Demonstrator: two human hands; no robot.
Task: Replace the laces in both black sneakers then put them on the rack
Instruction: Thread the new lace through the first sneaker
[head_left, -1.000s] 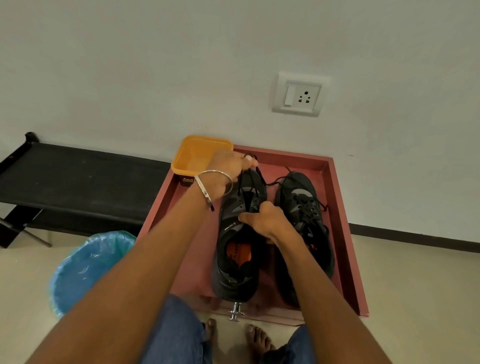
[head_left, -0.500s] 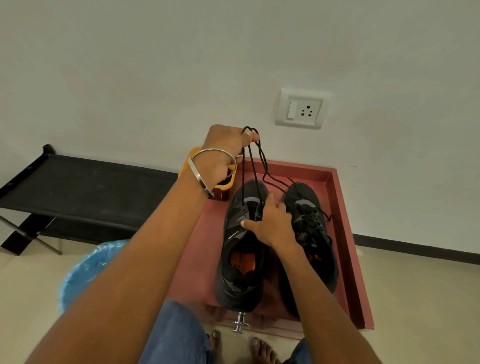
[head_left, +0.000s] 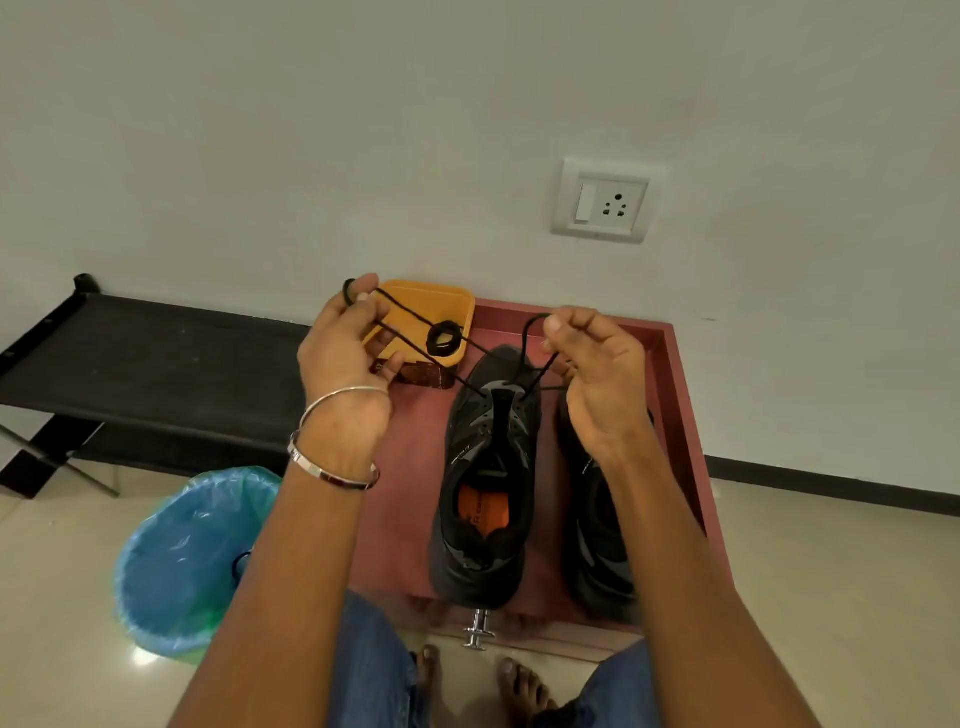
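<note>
Mid-frame, my left hand (head_left: 343, 353) and right hand (head_left: 592, 364) each pinched the lace (head_left: 410, 340) above the left sneaker (head_left: 483, 499); uneven pulling risked unthreading it.

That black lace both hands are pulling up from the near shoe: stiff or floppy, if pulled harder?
Probably floppy: the lace runs straight only where the left hand and right hand hold it taut, and it loops at the right thumb. Pulled harder, it would likely slide through the left sneaker, threaded only near the toe.
</note>
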